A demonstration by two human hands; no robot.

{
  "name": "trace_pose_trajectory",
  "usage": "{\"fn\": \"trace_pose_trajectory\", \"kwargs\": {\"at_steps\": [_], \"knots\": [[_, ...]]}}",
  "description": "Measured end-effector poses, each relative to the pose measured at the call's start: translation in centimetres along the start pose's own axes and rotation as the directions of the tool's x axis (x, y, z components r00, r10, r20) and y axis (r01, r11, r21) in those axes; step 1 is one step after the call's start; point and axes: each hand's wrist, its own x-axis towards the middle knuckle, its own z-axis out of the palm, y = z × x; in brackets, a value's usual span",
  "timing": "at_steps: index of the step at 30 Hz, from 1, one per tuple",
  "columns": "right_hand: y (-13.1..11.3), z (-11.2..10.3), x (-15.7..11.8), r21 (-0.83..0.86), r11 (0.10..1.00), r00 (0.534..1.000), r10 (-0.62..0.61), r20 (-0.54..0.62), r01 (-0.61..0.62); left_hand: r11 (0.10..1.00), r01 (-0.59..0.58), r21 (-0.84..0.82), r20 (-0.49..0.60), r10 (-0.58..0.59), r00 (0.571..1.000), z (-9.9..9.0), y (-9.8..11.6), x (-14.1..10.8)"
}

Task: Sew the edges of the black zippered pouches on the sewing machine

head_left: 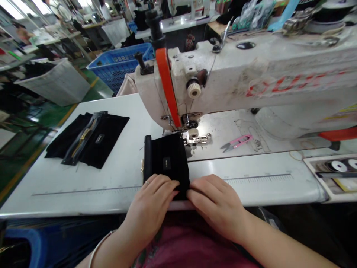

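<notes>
From where I stand, at far left a grey-white bin heaped with dark cloth (64, 83) sits on the green floor, with a blue plastic basket (111, 67) to its right. On the smooth white worktable (134, 115) lies a stack of black fabric pieces (106, 139) with a gold zip. Next, the person's left hand (152, 199) has its bent fingers resting on the near part of a black fabric panel with a small dark label (174, 160); I can't tell whether they pinch it. The panel lies flat, its far edge beside the needle area of the white sewing machine with an orange-red strip (223, 82). The right hand (216, 203) has finger and thumb closed on the panel's near right corner. Farther right are pink-handled snips (241, 140), then a pale tray (310, 163) holding white bobbins (338, 166).
</notes>
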Motion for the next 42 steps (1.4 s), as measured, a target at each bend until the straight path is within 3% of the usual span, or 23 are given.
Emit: {"fn": "trace_pose_trajectory", "kwargs": {"at_steps": [3,5,9,13,21,26,35,42], "knots": [[0.1,-0.1,0.1,0.022,0.998,0.997,-0.059,0.044,0.058,0.994,0.087,-0.063,-0.098,-0.093,0.991,-0.9,-0.2,-0.1],[0.1,-0.3,0.1,0.046,0.995,0.993,-0.096,0.062,0.094,0.999,0.029,0.026,-0.116,-0.026,0.993,-1.4,-0.1,-0.4],[0.0,-0.3,-0.1,0.068,0.994,0.993,-0.093,0.072,0.088,0.953,-0.232,0.197,0.074,0.221,0.972,-1.0,0.2,-0.7],[-0.1,-0.1,-0.4,0.067,0.996,0.997,-0.064,0.045,0.061,0.942,-0.307,0.134,0.197,0.278,0.940,0.3,-0.2,-0.8],[-0.1,-0.3,-0.8,0.030,0.994,0.995,-0.101,0.024,0.100,0.959,-0.284,0.016,0.076,0.282,0.956,0.7,-0.6,-1.3],[-0.1,-0.6,-1.0,0.027,0.991,0.991,-0.132,0.002,0.132,0.945,-0.321,0.060,0.095,0.314,0.945,0.9,-0.2,-1.0],[-0.1,-0.8,-1.7,0.132,0.991,1.000,-0.021,-0.008,0.021,0.945,-0.327,0.011,0.022,0.327,0.945,1.6,-0.8,-1.4],[-0.2,-1.1,-0.7,0.058,0.994,0.995,-0.096,0.013,0.095,0.922,-0.384,-0.056,0.046,0.387,0.921,0.8,-0.8,-1.6]]}}
